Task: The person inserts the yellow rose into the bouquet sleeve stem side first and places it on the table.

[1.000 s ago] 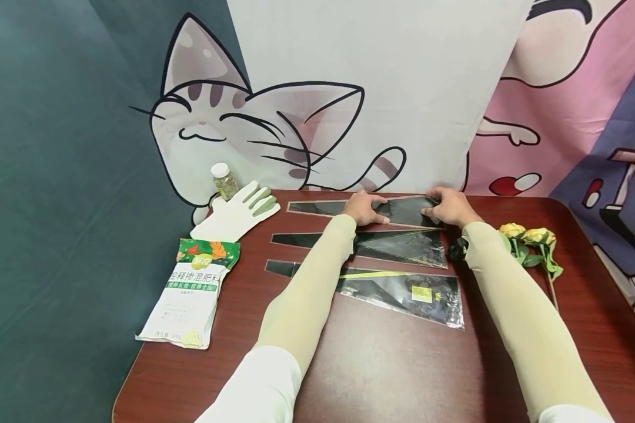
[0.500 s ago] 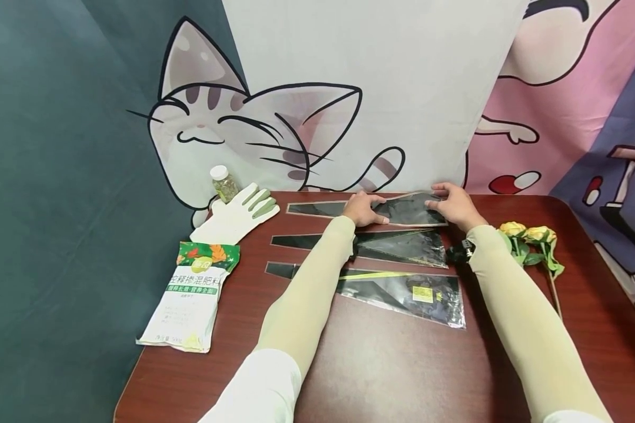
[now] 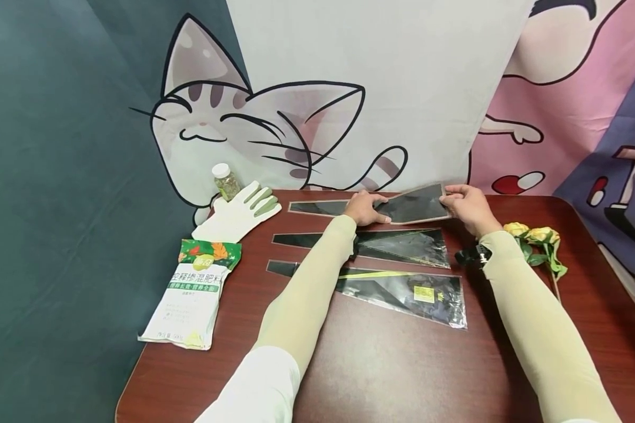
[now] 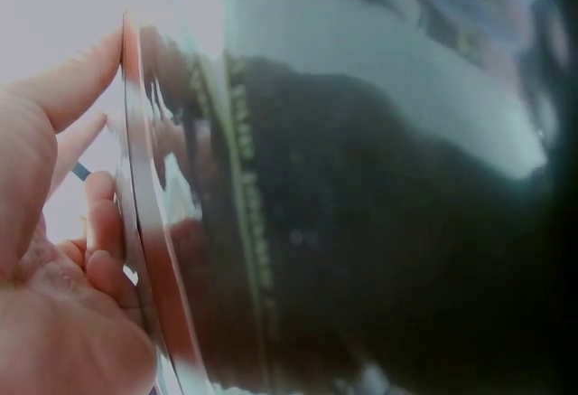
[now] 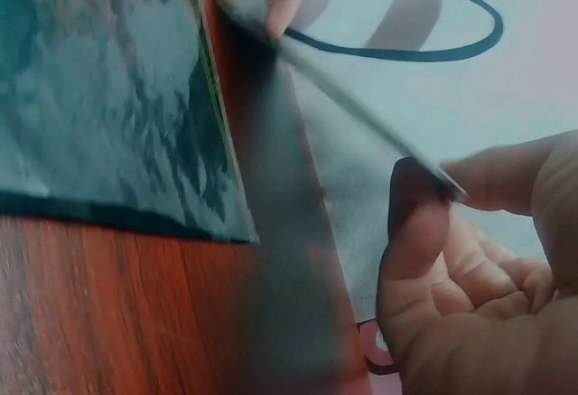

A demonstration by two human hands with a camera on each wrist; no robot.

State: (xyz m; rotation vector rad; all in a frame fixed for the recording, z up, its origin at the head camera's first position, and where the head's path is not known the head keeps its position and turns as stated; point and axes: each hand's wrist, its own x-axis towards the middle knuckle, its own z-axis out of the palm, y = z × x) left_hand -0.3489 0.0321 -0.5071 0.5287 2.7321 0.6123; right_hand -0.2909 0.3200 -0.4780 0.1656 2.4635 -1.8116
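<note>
Along the table's far edge lies a tapered black plastic flower sleeve with a pale border. My right hand pinches its wide right end between thumb and fingers, and that end is raised off the table. In the right wrist view the sleeve shows nearly edge-on, the thumb against it. My left hand presses on the sleeve's middle with thumb and forefinger spread. Two more sleeves lie nearer: a middle one and a front one with a yellow label. Glossy black film fills most of the left wrist view.
On the left are a fertilizer bag, white gloves and a small white-capped jar. Yellow roses lie right of my right forearm. A cat-print cloth hangs behind the table.
My right hand has moved right and lifted the far sleeve's wide end, which now tilts up from the table. The left hand has stayed put on the sleeve.
</note>
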